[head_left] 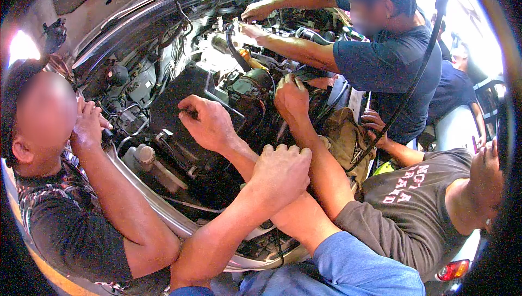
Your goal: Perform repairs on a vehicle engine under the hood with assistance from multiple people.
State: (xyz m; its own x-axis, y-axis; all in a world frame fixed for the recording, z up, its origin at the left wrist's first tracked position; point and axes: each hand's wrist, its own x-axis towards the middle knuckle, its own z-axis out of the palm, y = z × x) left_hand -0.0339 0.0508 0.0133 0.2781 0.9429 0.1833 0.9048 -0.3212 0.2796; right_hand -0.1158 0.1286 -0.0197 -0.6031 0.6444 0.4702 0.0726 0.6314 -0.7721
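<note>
Head view only. The right hand sits at frame centre, down in the open engine bay. Its fingers curl onto the right edge of the black plastic housing. I cannot tell whether that grip pinches anything or just presses, because the fingertips are turned away. The left hand is just below and to the right, its grip closed into a fist with nothing visible inside, resting on top of the right forearm (the arms cross).

The housing lies centre-left of the frame, between a white reservoir cap and a round black intake part. It looks like stiff moulded plastic, probably light and possibly greasy. The raised edges would give better hold than the flat top.

Another person's hand works just right of the intake part. Two more hands work at upper centre, near a black hose. A tan bag sits right of centre.

Hard to read:
- The housing's fasteners are lost in shadow.
- The lower bay is hidden under the arms.
- The frame edges are bent and dark.
- The upper right of the frame is blown out.
</note>
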